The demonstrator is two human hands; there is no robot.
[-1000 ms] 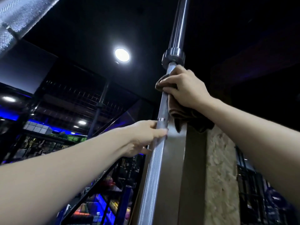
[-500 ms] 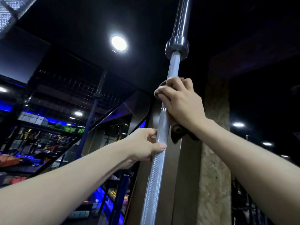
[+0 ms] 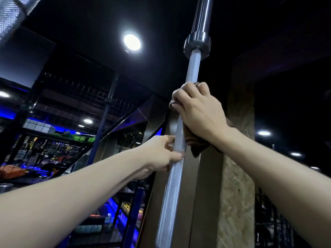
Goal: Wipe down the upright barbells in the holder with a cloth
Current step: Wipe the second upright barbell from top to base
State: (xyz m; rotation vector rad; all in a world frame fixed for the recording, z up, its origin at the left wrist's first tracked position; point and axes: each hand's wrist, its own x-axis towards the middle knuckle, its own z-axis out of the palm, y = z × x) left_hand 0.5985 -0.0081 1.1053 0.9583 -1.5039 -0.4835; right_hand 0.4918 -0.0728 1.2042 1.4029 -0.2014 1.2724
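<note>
Gripping barbell (image 3: pixel 172 185) through cloth (image 3: pixel 197 149)

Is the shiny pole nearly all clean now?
Cannot tell what is clean already. Right now the right hand grips the brown cloth around the barbell, below its collar, while the left hand steadies it. The long knurled stretch below looks left.

Right hand (image 3: pixel 200 111) grips brown cloth (image 3: pixel 197 147) wrapped around upright barbell (image 3: pixel 172 185), below the collar (image 3: pixel 197 44). Left hand (image 3: pixel 161 154) holds the knurled shaft just below. Ceiling light (image 3: pixel 132 42) above, pillar (image 3: pixel 238 176) behind.
</note>
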